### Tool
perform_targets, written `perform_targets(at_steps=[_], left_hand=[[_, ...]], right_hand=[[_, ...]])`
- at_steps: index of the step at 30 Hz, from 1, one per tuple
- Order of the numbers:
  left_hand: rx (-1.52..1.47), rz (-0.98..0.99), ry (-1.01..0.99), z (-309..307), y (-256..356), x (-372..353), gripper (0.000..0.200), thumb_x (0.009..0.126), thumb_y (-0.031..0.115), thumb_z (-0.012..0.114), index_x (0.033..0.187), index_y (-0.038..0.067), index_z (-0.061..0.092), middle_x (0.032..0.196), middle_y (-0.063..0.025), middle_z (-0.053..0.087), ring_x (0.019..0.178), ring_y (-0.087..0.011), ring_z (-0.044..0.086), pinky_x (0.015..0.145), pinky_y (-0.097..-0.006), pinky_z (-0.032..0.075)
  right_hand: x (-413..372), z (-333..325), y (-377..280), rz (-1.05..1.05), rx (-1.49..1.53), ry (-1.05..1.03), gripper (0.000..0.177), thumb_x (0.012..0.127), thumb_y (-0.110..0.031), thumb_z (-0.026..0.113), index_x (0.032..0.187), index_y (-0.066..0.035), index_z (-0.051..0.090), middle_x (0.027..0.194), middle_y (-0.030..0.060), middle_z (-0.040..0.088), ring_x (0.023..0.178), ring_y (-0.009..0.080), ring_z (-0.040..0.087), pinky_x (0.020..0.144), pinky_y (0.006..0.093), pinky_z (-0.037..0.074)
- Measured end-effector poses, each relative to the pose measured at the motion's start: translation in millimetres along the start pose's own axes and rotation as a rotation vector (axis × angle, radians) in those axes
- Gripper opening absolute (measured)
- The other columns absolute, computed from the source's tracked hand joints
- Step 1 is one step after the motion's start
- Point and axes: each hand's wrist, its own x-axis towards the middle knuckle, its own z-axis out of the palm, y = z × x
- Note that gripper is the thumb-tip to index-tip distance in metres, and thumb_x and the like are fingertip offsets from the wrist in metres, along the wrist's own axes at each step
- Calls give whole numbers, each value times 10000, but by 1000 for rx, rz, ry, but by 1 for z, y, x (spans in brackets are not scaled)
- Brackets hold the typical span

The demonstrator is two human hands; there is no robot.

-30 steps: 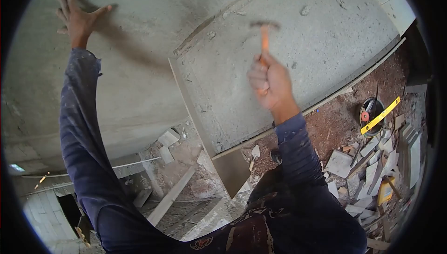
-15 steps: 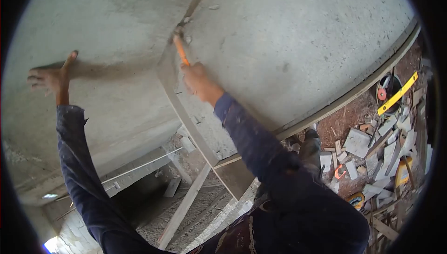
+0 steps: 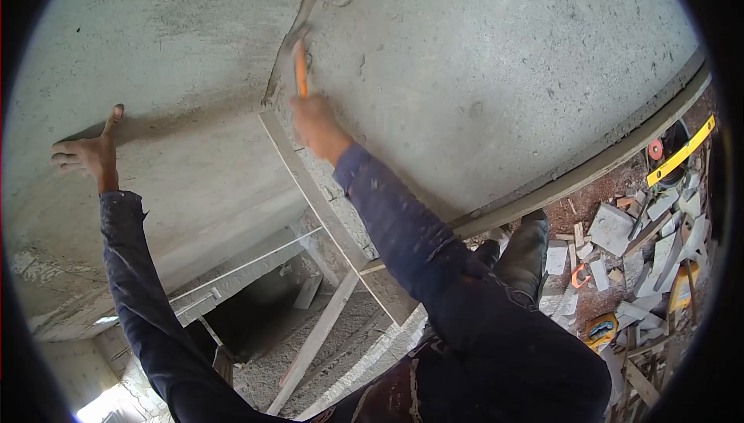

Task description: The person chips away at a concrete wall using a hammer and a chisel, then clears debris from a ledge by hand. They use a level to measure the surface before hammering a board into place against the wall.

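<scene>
My right hand (image 3: 316, 125) is closed round the orange handle of a hammer (image 3: 301, 67). Motion blurs the hammer's head, which is at a rough groove (image 3: 280, 67) where two grey concrete faces meet. My left hand (image 3: 91, 156) rests against the concrete wall (image 3: 186, 43) on the left, fingers spread and thumb pointing up. Below the groove, a narrow wooden board (image 3: 310, 198) runs along the concrete edge, close under my right forearm.
Wooden edging (image 3: 573, 187) borders the concrete at right. Beyond it, broken wood scraps (image 3: 612, 229) litter the ground by my boots, with a yellow spirit level (image 3: 682, 150) across a bucket (image 3: 676, 140). A slanting timber (image 3: 318, 345) stands beside a dark opening (image 3: 256, 307).
My right hand and the hammer have shifted slightly, the handle now more upright. The view has tilted a little, showing more of the groove. My left hand keeps its place on the wall.
</scene>
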Motion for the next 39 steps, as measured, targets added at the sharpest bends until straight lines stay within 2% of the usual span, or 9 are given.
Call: perform_targets(at_steps=[3, 5, 10, 13, 16, 25, 28, 31, 39], left_hand=[[27, 49, 37, 4, -5, 1, 1655, 471, 771, 837, 1475, -128, -124, 1508, -430, -145, 1415, -597, -122, 1085, -763, 51], [9, 51, 37, 2, -1, 1, 1654, 470, 770, 838, 1474, -131, -120, 1509, -431, -142, 1414, -599, -121, 1086, -763, 53], [26, 107, 89, 7, -8, 0, 1648, 473, 769, 837, 1471, -139, -110, 1509, -432, -131, 1412, -601, -115, 1084, -766, 59], [-44, 100, 83, 4, -2, 0, 1641, 480, 778, 828, 1472, -137, -107, 1506, -434, -125, 1410, -605, -114, 1072, -779, 61], [51, 95, 40, 1, -11, 2, 1635, 484, 783, 821, 1472, -135, -103, 1505, -436, -120, 1408, -607, -113, 1072, -782, 56], [-9, 73, 61, -2, 4, -7, 1630, 487, 779, 822, 1475, -129, -102, 1507, -433, -113, 1410, -608, -101, 1084, -766, 90], [-6, 39, 49, -7, 5, -4, 1623, 492, 778, 822, 1480, -121, -101, 1508, -432, -114, 1410, -608, -96, 1084, -764, 109], [-32, 82, 44, 1, 8, -6, 1620, 491, 776, 824, 1486, -113, -96, 1511, -427, -111, 1411, -606, -97, 1089, -757, 117], [-50, 98, 72, 3, -6, -2, 1616, 493, 746, 845, 1491, -103, -101, 1526, -406, -111, 1420, -588, -93, 1097, -759, 93]], right_hand=[[-24, -9, -2, -386, -336, 356, 523, 988, -394, 493, 1016, 120, 582, 868, 273, 640, 841, 392, 659, 773, 475, 502], [-40, -36, -61, -535, -1, 309, 315, 1001, -391, 546, 948, -82, 567, 759, 8, 582, 583, 103, 561, 485, 272, 443], [-113, -72, -184, -1325, 796, 585, 292, 1026, -307, 445, 835, -91, 404, 682, -1, 407, 529, 95, 361, 494, 275, 302], [-31, -13, -72, -1020, 552, 788, 416, 1055, -346, 410, 1178, 33, 528, 994, 100, 576, 791, 148, 537, 732, 292, 472], [-1, 16, 21, -14, 120, 14, 430, 961, -371, 592, 1074, 44, 579, 823, 115, 625, 724, 199, 645, 607, 314, 518], [-104, -65, -162, -1240, 772, 489, 378, 992, -328, 484, 689, -144, 353, 561, -34, 352, 418, 83, 282, 400, 284, 244], [-41, -23, -101, -1311, 812, 652, 283, 1004, -370, 560, 940, -94, 546, 701, 25, 564, 522, 110, 543, 440, 260, 443], [34, 18, 40, -160, -122, 116, 463, 1007, -341, 503, 1117, 106, 546, 1084, 263, 624, 998, 295, 632, 826, 438, 467], [-75, -53, -111, -1031, 337, 469, 356, 992, -388, 559, 770, -137, 438, 548, -57, 398, 419, 52, 406, 412, 257, 374]])
